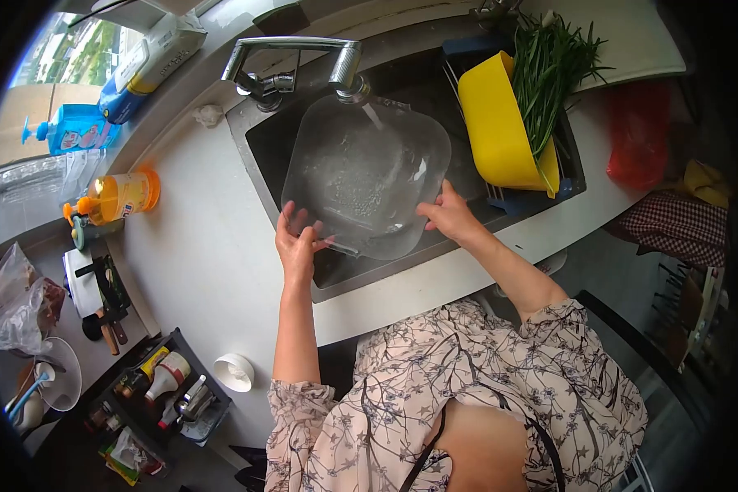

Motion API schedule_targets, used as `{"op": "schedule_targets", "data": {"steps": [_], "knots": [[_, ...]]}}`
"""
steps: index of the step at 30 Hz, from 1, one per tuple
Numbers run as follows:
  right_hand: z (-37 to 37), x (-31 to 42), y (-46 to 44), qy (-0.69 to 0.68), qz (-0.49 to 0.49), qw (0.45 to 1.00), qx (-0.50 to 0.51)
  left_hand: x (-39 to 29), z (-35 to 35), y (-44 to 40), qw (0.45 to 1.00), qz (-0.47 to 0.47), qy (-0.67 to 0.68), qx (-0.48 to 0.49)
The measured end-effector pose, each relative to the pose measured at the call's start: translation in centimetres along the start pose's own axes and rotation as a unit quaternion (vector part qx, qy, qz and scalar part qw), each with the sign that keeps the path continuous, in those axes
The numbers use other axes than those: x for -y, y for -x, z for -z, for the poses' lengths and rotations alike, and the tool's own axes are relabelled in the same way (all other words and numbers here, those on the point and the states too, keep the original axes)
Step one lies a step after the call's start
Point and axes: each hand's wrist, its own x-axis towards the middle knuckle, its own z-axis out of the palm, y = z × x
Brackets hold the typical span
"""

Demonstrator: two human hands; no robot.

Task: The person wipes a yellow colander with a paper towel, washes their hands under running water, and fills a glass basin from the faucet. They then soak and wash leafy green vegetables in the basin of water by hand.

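Note:
A clear, square bowl with rounded corners (pixel 353 176) is held over the sink (pixel 258 164), with water drops across its bottom. My left hand (pixel 297 238) grips its near left corner, thumb on the inner side. At the right edge, my right hand (pixel 449 215) pinches the rim between thumb and fingers. Water runs from the chrome faucet (pixel 348 74) into the far part of the bowl. Whether the bowl is glass or plastic I cannot tell.
A yellow basket (pixel 500 131) with long green leafy stalks (pixel 545 78) sits on a rack at the sink's right. Along the left stand a blue pump bottle (pixel 82 129), an orange soap bottle (pixel 123 197) and knives (pixel 107 295). A small white bowl (pixel 234 373) stands nearer me.

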Motion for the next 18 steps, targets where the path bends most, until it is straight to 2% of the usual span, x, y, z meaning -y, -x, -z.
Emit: {"op": "schedule_targets", "data": {"steps": [2, 3, 5, 8, 10, 12, 15, 16, 18], "knots": [[0.1, -0.1, -0.9, -0.093, -0.020, 0.995, 0.031, 0.4, -0.4, -1.4, 1.000, -0.020, -0.004, 0.023], [0.6, 0.7, -0.4, -0.110, 0.007, 0.993, 0.050, 1.0, -0.3, -2.3, 0.999, -0.031, -0.006, 0.032], [1.2, 1.1, -1.5, -0.120, -0.036, 0.992, 0.028, 0.8, -1.6, -3.2, 0.998, -0.043, 0.021, 0.027], [1.5, 2.1, -1.9, -0.117, -0.070, 0.991, -0.010, 4.4, -2.0, -5.1, 0.995, -0.031, 0.095, 0.012], [1.1, 3.8, -0.9, -0.133, -0.062, 0.989, -0.010, 6.5, -3.3, -6.2, 1.000, 0.024, -0.008, -0.001], [1.0, 2.9, -1.4, -0.148, -0.047, 0.988, 0.004, 7.9, -4.0, -7.2, 0.992, 0.024, -0.114, 0.046], [0.9, 2.4, -1.2, -0.164, -0.039, 0.986, -0.006, 9.0, -4.2, -8.7, 0.998, -0.031, 0.040, 0.037], [0.9, 2.3, -0.9, -0.168, -0.040, 0.985, -0.013, 9.0, -4.1, -9.0, 0.987, 0.027, 0.152, 0.049], [1.1, 2.1, -0.3, -0.181, -0.067, 0.981, -0.003, 8.1, -3.8, -9.5, 0.917, 0.137, 0.369, 0.066]]}}
